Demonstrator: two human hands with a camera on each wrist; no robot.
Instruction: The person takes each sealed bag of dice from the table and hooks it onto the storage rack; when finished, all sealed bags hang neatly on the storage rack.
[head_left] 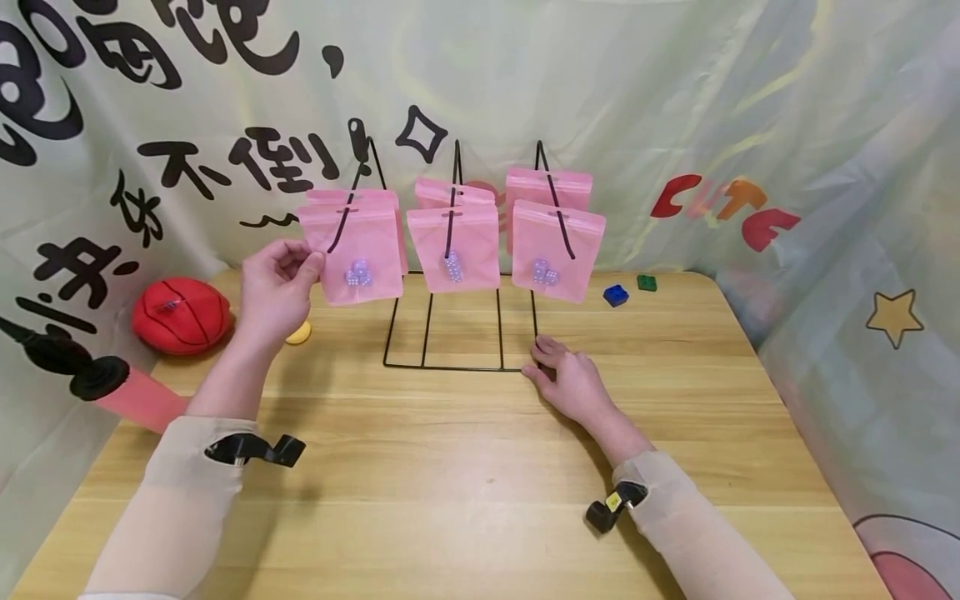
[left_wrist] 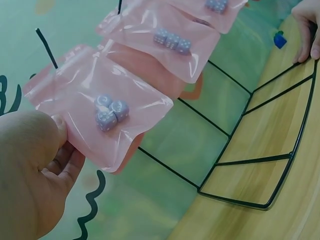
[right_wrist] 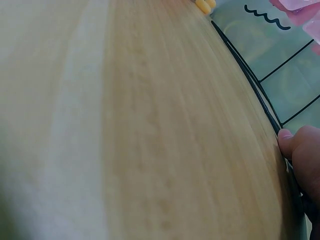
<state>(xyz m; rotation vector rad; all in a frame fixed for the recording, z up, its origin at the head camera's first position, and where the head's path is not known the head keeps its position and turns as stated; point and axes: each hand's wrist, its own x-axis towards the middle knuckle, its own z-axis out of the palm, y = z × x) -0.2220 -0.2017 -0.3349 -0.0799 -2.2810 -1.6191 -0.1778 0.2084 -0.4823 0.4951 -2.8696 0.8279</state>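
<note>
A black wire rack (head_left: 450,362) stands on the wooden table (head_left: 480,467) with pink zip bags hanging from its three hooks. My left hand (head_left: 279,279) pinches the left edge of the front left pink bag (head_left: 360,254), which holds lilac dice (left_wrist: 110,112); thumb and fingers (left_wrist: 60,160) clamp its side. The middle bag (head_left: 453,248) and right bag (head_left: 557,250) also hold dice. My right hand (head_left: 566,375) rests flat on the table, fingers pressing the rack's front right base corner; a fingertip (right_wrist: 287,142) touches the wire.
A red ball (head_left: 182,315) lies at the table's left, with a yellow object (head_left: 298,333) behind my left hand. A blue brick (head_left: 616,295) and a green brick (head_left: 647,282) sit right of the rack. A printed cloth hangs behind.
</note>
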